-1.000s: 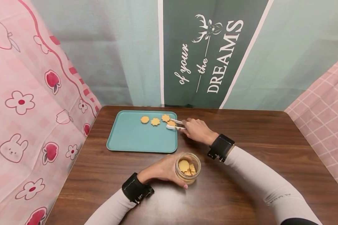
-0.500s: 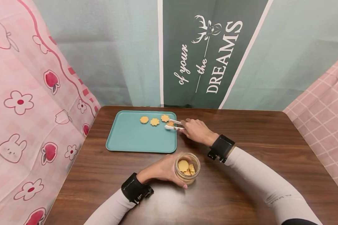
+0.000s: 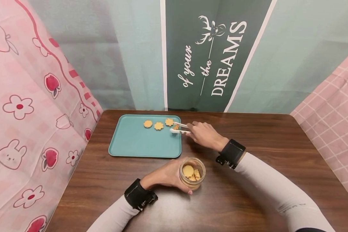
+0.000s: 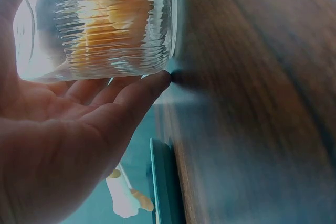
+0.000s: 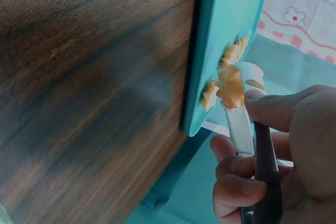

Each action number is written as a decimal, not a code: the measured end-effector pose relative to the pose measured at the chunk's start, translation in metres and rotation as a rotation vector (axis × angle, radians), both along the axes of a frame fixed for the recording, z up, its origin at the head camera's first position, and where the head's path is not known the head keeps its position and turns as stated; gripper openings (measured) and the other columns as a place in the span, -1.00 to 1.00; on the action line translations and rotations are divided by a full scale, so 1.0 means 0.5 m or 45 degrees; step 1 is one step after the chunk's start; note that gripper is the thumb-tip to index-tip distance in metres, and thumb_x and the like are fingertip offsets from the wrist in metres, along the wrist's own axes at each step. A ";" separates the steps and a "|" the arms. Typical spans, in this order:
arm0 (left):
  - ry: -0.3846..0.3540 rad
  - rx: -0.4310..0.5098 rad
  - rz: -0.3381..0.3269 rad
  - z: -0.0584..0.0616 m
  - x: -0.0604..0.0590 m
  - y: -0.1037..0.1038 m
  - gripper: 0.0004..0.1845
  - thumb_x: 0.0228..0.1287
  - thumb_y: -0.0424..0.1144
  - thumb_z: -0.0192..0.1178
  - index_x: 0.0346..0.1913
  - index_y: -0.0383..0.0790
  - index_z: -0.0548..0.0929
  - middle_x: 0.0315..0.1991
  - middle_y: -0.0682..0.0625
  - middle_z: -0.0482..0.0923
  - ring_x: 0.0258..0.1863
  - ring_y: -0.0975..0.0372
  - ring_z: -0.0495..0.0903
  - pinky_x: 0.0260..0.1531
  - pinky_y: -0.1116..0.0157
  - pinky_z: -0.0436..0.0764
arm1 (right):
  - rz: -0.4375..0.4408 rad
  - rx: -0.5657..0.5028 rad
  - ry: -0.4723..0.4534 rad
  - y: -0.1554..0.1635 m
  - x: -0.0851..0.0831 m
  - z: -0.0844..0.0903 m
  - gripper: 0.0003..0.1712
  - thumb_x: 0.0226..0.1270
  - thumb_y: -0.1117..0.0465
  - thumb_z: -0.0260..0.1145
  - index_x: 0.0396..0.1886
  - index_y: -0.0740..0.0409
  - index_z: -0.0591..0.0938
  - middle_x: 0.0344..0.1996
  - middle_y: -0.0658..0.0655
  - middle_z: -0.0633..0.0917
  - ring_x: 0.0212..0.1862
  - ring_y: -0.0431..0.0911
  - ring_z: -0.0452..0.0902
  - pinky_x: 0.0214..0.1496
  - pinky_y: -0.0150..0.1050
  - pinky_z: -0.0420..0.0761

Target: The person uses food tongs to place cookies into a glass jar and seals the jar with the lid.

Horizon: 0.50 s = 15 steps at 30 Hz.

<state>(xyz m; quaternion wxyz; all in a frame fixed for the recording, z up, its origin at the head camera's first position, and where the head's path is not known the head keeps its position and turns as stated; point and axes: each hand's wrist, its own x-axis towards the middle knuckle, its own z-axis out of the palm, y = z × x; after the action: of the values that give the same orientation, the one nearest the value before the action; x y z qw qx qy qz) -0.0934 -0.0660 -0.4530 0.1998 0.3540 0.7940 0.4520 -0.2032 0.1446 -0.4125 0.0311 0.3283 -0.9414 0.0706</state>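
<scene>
My right hand point(image 3: 202, 134) grips white tongs point(image 3: 180, 128) at the right edge of a teal tray point(image 3: 139, 141). The tong tips pinch an orange cookie point(image 3: 176, 127), seen close in the right wrist view as the cookie point(image 5: 230, 88) between the white tongs point(image 5: 242, 114). Three more flower-shaped cookies point(image 3: 158, 125) lie in a row along the tray's far side. My left hand point(image 3: 163, 175) curls around a ribbed glass jar point(image 3: 192, 173) holding several cookies, near the table's middle. In the left wrist view the jar point(image 4: 100, 22) rests against my fingers point(image 4: 118, 98).
The brown wooden table point(image 3: 249, 193) is hemmed by pink patterned cloth point(image 3: 26, 106) on the left and pink checked cloth point(image 3: 333, 112) on the right. A green banner with white lettering point(image 3: 214, 61) hangs behind.
The tongs have closed on the cookie at the tray's right edge and tilted it up slightly. The left hand and jar have stayed still.
</scene>
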 end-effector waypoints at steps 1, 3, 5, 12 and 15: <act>-0.001 0.001 0.001 0.000 0.000 0.000 -0.07 -0.22 -0.07 0.80 0.31 0.02 0.55 0.19 0.20 0.62 0.21 0.43 0.54 0.32 0.36 0.49 | 0.004 -0.001 0.007 0.001 0.001 0.002 -0.65 0.58 0.07 0.35 0.10 0.25 0.67 -0.43 0.09 0.56 -0.56 -0.09 0.44 -0.58 -0.18 0.48; -0.003 0.001 0.000 0.000 -0.001 0.001 -0.08 -0.21 -0.07 0.80 0.31 0.02 0.55 0.19 0.20 0.62 0.21 0.43 0.55 0.32 0.36 0.49 | 0.014 -0.002 0.018 0.003 0.004 0.007 -0.64 0.57 0.07 0.35 0.12 0.26 0.67 -0.42 0.10 0.57 -0.57 -0.09 0.44 -0.58 -0.17 0.48; -0.006 0.003 0.002 0.001 -0.001 0.001 -0.07 -0.22 -0.07 0.80 0.31 0.02 0.55 0.19 0.20 0.63 0.20 0.42 0.55 0.32 0.36 0.50 | 0.024 -0.004 0.033 0.005 0.007 0.012 -0.63 0.56 0.07 0.36 0.14 0.26 0.66 -0.41 0.11 0.58 -0.57 -0.08 0.45 -0.58 -0.16 0.50; -0.022 0.010 0.003 0.003 -0.002 0.002 -0.03 -0.22 -0.07 0.80 0.35 0.02 0.52 0.21 0.21 0.63 0.22 0.42 0.55 0.33 0.35 0.49 | 0.061 -0.005 0.108 0.015 0.021 0.031 -0.60 0.55 0.06 0.37 0.17 0.25 0.65 -0.37 0.15 0.62 -0.54 0.00 0.54 -0.55 -0.06 0.58; -0.026 0.012 0.006 0.004 -0.002 0.002 -0.02 -0.22 -0.07 0.80 0.36 0.03 0.51 0.21 0.21 0.62 0.22 0.42 0.54 0.33 0.34 0.49 | 0.079 -0.002 0.130 0.020 0.027 0.039 -0.59 0.55 0.06 0.37 0.18 0.25 0.65 -0.35 0.16 0.63 -0.53 0.03 0.57 -0.54 -0.04 0.61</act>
<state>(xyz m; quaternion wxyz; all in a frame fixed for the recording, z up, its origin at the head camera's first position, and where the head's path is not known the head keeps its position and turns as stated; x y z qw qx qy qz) -0.0944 -0.0648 -0.4509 0.2052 0.3484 0.7905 0.4600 -0.1899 0.1547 -0.3932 0.0772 0.3605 -0.9279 0.0553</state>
